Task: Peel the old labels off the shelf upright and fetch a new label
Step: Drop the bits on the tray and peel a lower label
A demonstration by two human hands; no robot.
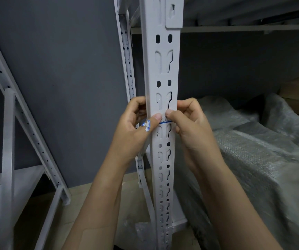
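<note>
Both hands clasp the shelf upright (163, 69), our left hand (132, 127) and right hand (190, 123) curling fingers round its edges while the thumbs meet on the old label (165, 121).

We judge we are mid-peel: a blue-edged strip of label lies under the thumbs, and a crumpled scrap (147, 125) clings to our left thumb just below the grip. Next we need a nail under the strip's edge and a slow pull across, then a trip for the new label, which we cannot see anywhere. Right of the grip, bubble-wrapped bundles (253, 150) crowd close beside the upright; left of it stands another rack frame (10, 105); beyond, the grey wall (64, 69), and a shelf beam (235, 28) above.
</note>
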